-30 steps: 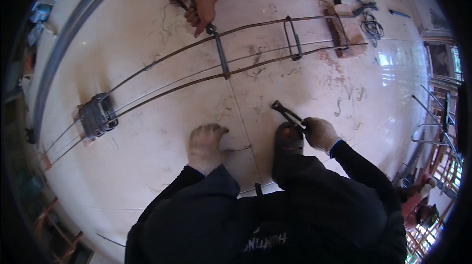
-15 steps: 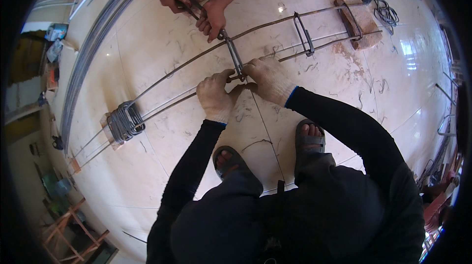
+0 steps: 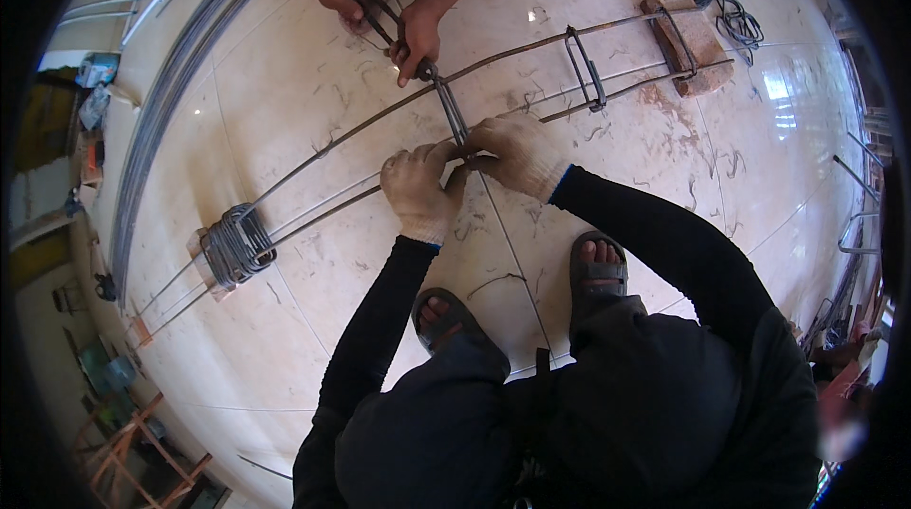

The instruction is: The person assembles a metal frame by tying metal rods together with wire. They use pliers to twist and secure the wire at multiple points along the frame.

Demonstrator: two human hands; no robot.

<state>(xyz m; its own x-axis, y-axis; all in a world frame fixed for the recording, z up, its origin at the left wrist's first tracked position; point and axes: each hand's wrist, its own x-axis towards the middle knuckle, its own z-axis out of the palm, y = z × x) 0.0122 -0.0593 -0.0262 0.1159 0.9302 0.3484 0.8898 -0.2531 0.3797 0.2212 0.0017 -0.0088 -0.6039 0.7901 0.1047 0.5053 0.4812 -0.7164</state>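
My left hand [image 3: 418, 188], in a pale knitted work glove, has its fingers curled in at the near corner of a steel stirrup [image 3: 450, 109]; what it pinches is hidden. From the other side my gloved right hand [image 3: 520, 154] grips that same corner, where the stirrup meets the near rebar [image 3: 346, 203]. The stirrup spans across to the far rebar [image 3: 365, 121]. At its far corner a co-worker's hands [image 3: 418, 39] work a pair of pincers [image 3: 381, 32]. Another stirrup [image 3: 598, 82] stands on the bars to the right.
A bunch of stirrups [image 3: 237, 245] hangs on the bars at left. A brick [image 3: 697, 42] props the right end, with a coil of wire [image 3: 738, 20] beyond. Long steel rods [image 3: 157, 120] lie at far left. Wire scraps litter the tiles, and my sandalled feet [image 3: 600, 267] are close by.
My left fingers have drawn in closer to my right hand at the stirrup corner. The co-worker's hands and pincers have shifted slightly. The bars stay about where they were.
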